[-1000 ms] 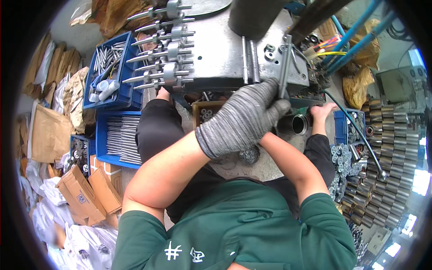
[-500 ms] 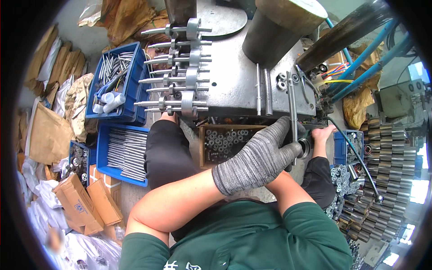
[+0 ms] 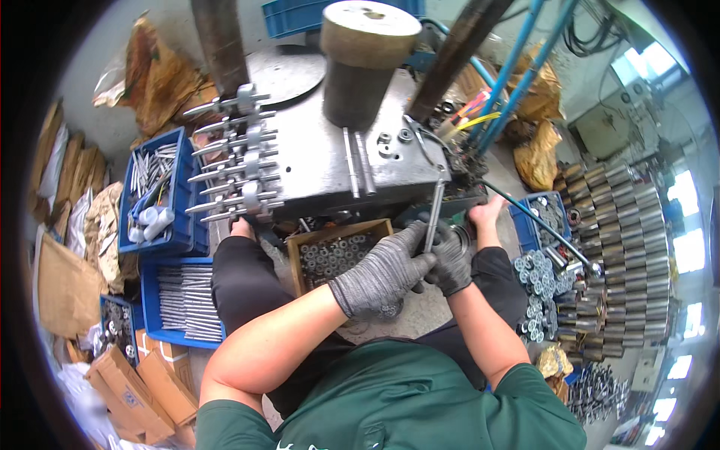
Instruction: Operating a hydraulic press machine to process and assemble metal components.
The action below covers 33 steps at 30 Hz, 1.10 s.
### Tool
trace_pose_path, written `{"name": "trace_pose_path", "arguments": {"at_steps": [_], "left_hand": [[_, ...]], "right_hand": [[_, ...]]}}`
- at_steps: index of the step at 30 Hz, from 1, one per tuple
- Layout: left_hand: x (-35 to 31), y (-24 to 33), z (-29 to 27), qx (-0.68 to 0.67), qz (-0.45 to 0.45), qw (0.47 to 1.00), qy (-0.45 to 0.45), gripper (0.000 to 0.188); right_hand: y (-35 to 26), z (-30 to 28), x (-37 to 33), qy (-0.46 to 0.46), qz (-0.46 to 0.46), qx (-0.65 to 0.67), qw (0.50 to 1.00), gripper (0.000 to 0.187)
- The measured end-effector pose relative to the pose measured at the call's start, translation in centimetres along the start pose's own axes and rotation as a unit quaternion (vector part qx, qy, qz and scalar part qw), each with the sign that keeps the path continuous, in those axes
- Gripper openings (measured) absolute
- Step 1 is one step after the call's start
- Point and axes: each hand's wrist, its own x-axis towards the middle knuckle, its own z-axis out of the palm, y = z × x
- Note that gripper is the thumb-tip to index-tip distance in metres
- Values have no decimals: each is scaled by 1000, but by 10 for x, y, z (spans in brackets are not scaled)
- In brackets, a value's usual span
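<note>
My left hand (image 3: 379,274), in a grey knitted glove, is closed round the lower part of a slim metal shaft (image 3: 436,210), which stands nearly upright. My right hand (image 3: 452,260), gloved too, is beside it with curled fingers. What these fingers grip is hidden. A round metal ring (image 3: 462,238) shows at the right hand's edge; I cannot tell whether it is held. Two more shafts (image 3: 358,165) lie on the steel bench (image 3: 304,161) ahead, with small metal collars (image 3: 385,144) to their right. Pliers (image 3: 426,142) lie near the bench's right edge.
Shafts fitted with collars (image 3: 251,150) line the bench's left side. A thick steel column (image 3: 352,90) rises behind. A wooden box (image 3: 296,262) of small rings stands below the bench. Blue crates (image 3: 154,300) of shafts are at left; stacked metal cylinders (image 3: 607,240) and a hose (image 3: 536,217) are at right.
The view has shifted, so the bench sits further left and lower. My right hand, mostly hidden before, now shows beside the left. The shaft stays in my left hand and leans slightly more.
</note>
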Motion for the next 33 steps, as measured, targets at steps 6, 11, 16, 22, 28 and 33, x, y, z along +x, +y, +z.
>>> {"name": "trace_pose_path", "arguments": {"at_steps": [6,11,16,22,28,33], "left_hand": [[22,-31,15,107,-66,990,-70,50],[32,-45,20,272,34,959,-65,47],[32,-53,21,213,-17,975,-53,46],[32,-54,24,206,49,976,-56,41],[26,-48,30,186,32,982,-29,37],[29,-54,40,184,38,982,-31,34]], "right_hand": [[-63,-5,-27,41,-122,151,980,40],[-72,-4,-44,16,-124,158,980,40],[-72,0,-58,1,-167,38,985,31],[-72,9,-56,55,-102,122,986,31],[-59,12,-61,20,-101,182,978,32],[-44,7,-66,37,-174,68,982,34]]}}
